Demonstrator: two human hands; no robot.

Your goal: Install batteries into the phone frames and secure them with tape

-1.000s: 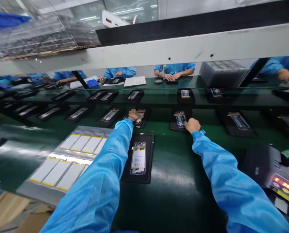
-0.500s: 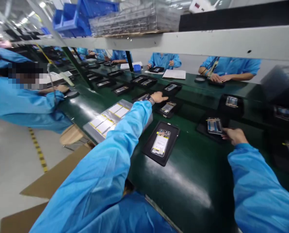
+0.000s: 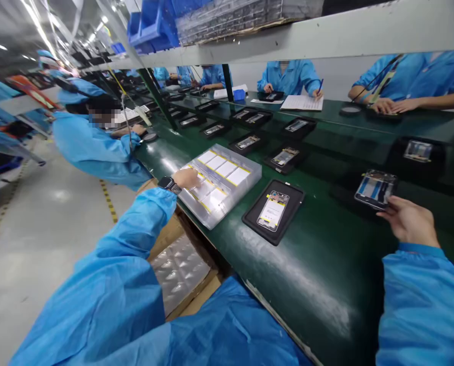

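My left hand [image 3: 187, 179] is over a clear plastic tray [image 3: 246, 170] of white, yellow-edged phone batteries [image 3: 225, 169]. Its fingers point down at the near row, blurred and partly hidden, so their grip does not show. On my right, my right hand [image 3: 412, 218] pinches the near corner of an open phone frame [image 3: 376, 188] with blue strips inside, held tilted above the bench. Between my hands, a black tray [image 3: 250, 218] carries another phone frame [image 3: 273, 209] fitted with a white battery.
Several black trays with phone frames [image 3: 285, 156] line the green bench [image 3: 311, 284]. A cardboard box with clear plastic trays [image 3: 179, 269] sits below the front edge. A shelf [image 3: 326, 35] crosses overhead. Co-workers in blue sit opposite and at left [image 3: 93, 147].
My left hand has moved back and left from the phone frames to the battery tray. The phone frame in my right hand has come up off its black tray. The view has turned left.
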